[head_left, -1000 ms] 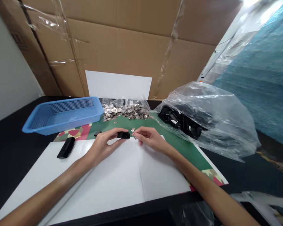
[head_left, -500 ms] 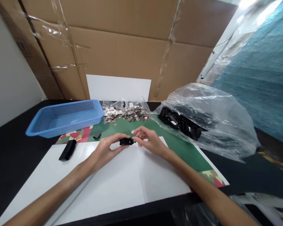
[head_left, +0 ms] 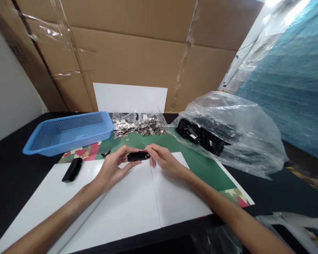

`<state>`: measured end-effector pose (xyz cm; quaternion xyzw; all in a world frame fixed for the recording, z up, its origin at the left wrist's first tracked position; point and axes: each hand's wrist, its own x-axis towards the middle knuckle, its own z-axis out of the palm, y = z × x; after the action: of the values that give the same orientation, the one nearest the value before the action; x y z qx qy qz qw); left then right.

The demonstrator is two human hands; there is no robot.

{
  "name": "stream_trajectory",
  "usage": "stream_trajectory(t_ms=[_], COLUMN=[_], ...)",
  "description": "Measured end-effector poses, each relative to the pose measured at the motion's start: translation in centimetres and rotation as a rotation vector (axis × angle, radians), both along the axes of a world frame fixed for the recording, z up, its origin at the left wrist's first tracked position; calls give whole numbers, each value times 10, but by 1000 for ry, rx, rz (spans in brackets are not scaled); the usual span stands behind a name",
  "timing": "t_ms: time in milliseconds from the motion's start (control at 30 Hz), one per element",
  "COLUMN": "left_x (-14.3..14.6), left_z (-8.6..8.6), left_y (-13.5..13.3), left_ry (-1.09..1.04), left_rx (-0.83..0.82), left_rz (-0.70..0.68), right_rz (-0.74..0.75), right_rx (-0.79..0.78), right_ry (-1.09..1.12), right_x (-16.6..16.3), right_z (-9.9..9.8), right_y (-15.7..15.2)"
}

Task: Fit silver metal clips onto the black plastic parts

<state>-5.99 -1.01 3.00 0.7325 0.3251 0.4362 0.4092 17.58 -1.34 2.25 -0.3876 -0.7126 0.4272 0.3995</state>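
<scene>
My left hand (head_left: 116, 165) grips a black plastic case (head_left: 137, 156) between thumb and fingers, holding it level above the white sheet. At the case's right end, my right hand (head_left: 163, 158) is closed in a pinch. A small shiny metal piece (head_left: 148, 155) shows there by the fingertips, partly covered. A second black case (head_left: 72, 170) lies on the white sheet to the left. Beyond my left hand is a small dark grey part (head_left: 105, 152). Loose metal pieces (head_left: 150, 127) are heaped behind my hands, spilling from clear bags.
A blue plastic basket (head_left: 69, 134) stands at the back left. At the right, a large clear bag (head_left: 243, 141) lies open with several black cases (head_left: 198, 135) inside. White sheets (head_left: 116, 211) lie over a green mat (head_left: 212, 169). Cardboard (head_left: 137, 60) walls the back.
The black case has turned in my left hand, showing a longer plain side. Both hands have shifted slightly left in view, and the right fingers have closed up against the case's end.
</scene>
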Motion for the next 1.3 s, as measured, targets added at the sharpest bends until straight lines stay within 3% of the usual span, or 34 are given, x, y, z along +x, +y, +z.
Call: stream_trajectory(t_ms=[133,567,667,800,1300], left_x=[1,0,-2,-2,-5], left_z=[1,0,1,2,-7], left_y=[1,2,2,0,-2], left_ry=[6,55,153,269,490], left_rx=[-5,61,165,277,304], left_rz=[1,6,13,-78,-108], right_rz=[121,151,128,111,136], right_rx=[-74,-159,-125,-130,-171], right_ry=[89,131,154,175,142], right_x=[1,4,4,1,1], right_z=[0,8,6,5,9], right_y=[1,-3,-3,-3,-6])
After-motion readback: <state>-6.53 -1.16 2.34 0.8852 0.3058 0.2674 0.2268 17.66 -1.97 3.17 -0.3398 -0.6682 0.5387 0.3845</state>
